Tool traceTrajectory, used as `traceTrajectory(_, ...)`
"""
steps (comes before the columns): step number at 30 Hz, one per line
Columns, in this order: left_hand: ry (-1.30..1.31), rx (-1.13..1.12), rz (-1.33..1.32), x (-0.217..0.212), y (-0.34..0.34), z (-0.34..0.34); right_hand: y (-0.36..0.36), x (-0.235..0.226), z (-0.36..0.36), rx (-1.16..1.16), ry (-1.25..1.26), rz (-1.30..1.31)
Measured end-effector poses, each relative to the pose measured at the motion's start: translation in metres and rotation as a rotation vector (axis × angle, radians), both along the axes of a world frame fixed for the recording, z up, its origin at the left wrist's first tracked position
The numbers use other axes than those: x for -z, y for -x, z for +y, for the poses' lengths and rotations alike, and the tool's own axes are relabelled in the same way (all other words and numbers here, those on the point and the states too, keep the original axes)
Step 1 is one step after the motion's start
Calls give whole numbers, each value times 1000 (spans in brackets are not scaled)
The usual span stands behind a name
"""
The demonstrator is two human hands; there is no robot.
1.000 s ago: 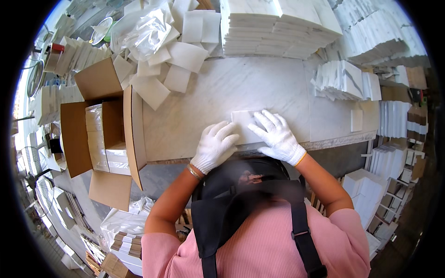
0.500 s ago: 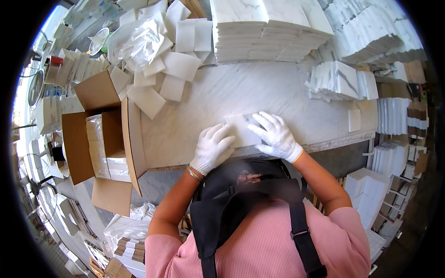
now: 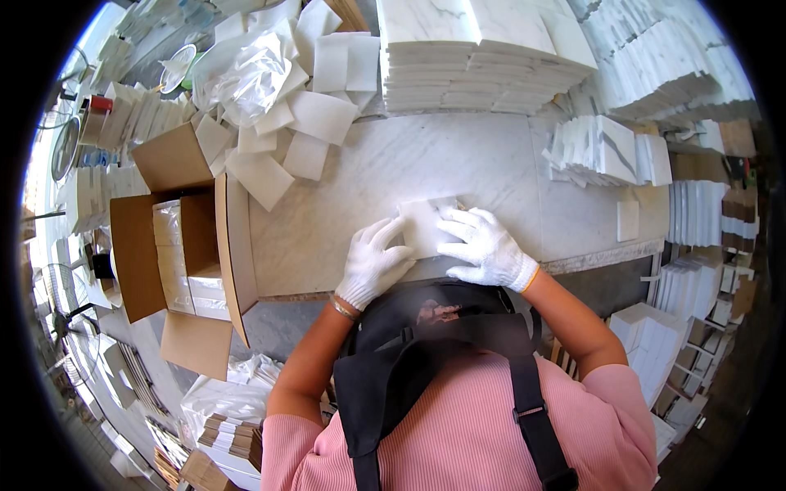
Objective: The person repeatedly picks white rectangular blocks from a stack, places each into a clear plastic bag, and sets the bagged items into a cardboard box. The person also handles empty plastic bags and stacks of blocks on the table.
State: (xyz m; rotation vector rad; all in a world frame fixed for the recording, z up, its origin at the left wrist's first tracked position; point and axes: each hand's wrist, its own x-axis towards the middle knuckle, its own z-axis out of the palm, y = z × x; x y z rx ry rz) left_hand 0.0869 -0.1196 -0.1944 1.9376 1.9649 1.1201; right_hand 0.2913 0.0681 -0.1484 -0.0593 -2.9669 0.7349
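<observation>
Both gloved hands, left hand (image 3: 374,266) and right hand (image 3: 486,245), lie flat with fingers spread on the white marble tile (image 3: 426,225), so I'd press evenly and keep it square, clear of the cardboard box (image 3: 176,245) at 9 o'clock

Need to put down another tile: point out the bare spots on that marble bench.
Free: bench between the wrapped tile under both gloved hands and the tile stacks; also right of the right hand. Crowded: loose foam sheets far left, by the carton.

The left hand (image 3: 375,262) has slid slightly left along the white tile (image 3: 427,225), its fingers now spread at the tile's left edge. The right hand (image 3: 487,248) has shifted a little, fingers reaching across the tile's top right corner.
</observation>
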Motion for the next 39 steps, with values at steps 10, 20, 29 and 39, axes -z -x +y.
traceTrajectory(10, 71, -73, -72, -12, 6, -18, 49, 18, -4, -142, -151, -21)
traceTrajectory(20, 63, -87, -4, -60, -14, 35, 57, 24, -47, 74, 38, -110)
traceTrajectory(29, 42, 53, 11, -14, -3, 24, 24, 23, -42, -137, -27, 272)
traceTrajectory(39, -9, 106, 67, 3, 13, 9, 8, 22, -21, 42, -64, 256)
